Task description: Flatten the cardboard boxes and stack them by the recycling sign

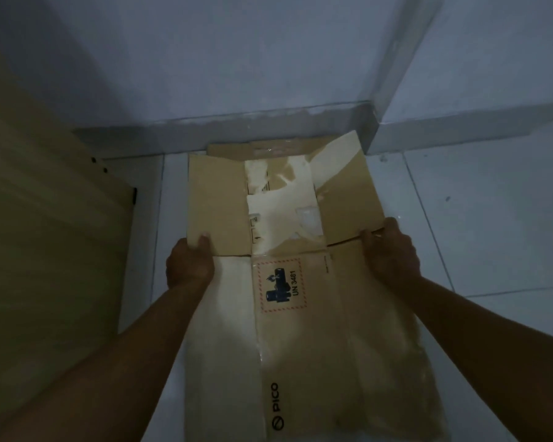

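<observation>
Flattened box [288, 314] on the tiled floor [492, 218] by the wall corner, held at both side edges — left hand [190, 266] and right hand [391, 253] each clamped on cardboard. Best lowered evenly, squared over the sheet [237, 147] beneath. No recycling sign visible; near edge cut off, lighting dim.

Two bare forearms in view, entering from bottom corners of frame. No sleeves visible up to frame edge. Left hand [190, 266]: bare, no glove, no ring or watch seen; thumbnail short. Right hand [390, 253]: bare, no glove, no wristband seen; knuckles and fingers in shadow. Lighting dim, finer detail can't be made out.
</observation>
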`<action>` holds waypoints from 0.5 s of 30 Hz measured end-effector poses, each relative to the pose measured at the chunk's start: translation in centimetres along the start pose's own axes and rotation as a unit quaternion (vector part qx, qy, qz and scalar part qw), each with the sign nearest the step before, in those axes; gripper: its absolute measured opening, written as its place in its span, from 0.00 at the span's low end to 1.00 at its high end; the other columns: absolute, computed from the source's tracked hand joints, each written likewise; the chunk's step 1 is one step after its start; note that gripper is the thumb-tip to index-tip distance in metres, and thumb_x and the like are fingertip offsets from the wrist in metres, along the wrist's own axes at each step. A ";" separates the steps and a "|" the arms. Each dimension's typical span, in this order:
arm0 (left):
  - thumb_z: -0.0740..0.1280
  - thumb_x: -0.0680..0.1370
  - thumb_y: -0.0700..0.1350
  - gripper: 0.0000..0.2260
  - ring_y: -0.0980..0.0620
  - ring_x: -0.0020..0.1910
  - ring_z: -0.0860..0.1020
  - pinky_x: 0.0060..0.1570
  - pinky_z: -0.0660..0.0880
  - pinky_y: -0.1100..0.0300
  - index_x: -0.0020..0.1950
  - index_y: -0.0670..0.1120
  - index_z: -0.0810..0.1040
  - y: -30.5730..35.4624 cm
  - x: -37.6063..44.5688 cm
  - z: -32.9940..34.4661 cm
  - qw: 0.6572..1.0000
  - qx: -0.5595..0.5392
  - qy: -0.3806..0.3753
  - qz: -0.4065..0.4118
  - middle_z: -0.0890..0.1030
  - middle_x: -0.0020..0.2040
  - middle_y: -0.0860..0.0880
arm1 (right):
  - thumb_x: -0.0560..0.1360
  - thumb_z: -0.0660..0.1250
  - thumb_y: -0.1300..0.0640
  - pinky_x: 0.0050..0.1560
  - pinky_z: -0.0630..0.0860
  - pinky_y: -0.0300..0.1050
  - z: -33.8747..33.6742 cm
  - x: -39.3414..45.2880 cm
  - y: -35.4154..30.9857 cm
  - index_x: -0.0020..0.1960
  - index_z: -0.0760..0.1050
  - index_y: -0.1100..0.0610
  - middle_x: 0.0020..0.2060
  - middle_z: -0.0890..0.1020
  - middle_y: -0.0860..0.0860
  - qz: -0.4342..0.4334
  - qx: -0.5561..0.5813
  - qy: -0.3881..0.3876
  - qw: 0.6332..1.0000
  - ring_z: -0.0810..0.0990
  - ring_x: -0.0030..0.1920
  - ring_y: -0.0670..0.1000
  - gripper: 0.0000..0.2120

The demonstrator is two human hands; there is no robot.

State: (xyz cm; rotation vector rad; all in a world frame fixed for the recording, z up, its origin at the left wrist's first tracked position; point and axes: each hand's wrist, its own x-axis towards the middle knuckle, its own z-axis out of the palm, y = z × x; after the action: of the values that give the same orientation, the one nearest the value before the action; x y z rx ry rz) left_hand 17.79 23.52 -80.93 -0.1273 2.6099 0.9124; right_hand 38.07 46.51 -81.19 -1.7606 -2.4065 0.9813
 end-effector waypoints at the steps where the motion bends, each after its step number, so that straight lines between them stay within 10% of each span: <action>1: 0.59 0.81 0.58 0.28 0.40 0.68 0.71 0.63 0.68 0.52 0.74 0.40 0.67 -0.1 0.8 0.3 1.000 0.010 0.004 0.005 0.72 0.71 0.40 | 0.80 0.63 0.43 0.47 0.72 0.51 0.2 0.7 0.2 0.61 0.67 0.59 0.54 0.79 0.60 -0.005 0.007 0.006 1.000 0.79 0.51 0.62 0.20; 9: 0.61 0.80 0.58 0.26 0.36 0.63 0.73 0.59 0.71 0.47 0.71 0.40 0.68 1.5 7.1 2.7 0.991 0.085 0.062 0.082 0.74 0.66 0.37 | 0.80 0.59 0.38 0.49 0.71 0.52 1.9 6.0 -1.2 0.65 0.65 0.57 0.56 0.79 0.58 -0.039 -0.032 0.074 0.996 0.79 0.53 0.62 0.25; 15: 0.50 0.79 0.69 0.37 0.40 0.78 0.47 0.75 0.49 0.41 0.81 0.49 0.44 0.0 6.4 7.3 0.965 0.204 0.025 0.164 0.45 0.80 0.40 | 0.81 0.53 0.36 0.63 0.67 0.60 5.9 6.3 -0.2 0.77 0.58 0.48 0.70 0.67 0.60 -0.129 -0.157 0.119 0.972 0.70 0.66 0.62 0.29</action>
State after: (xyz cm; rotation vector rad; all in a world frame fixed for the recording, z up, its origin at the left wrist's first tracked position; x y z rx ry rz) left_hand 14.15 28.25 -88.56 0.4065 2.8530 0.4478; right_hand 33.52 49.09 -88.02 -1.4785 -2.6475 0.3566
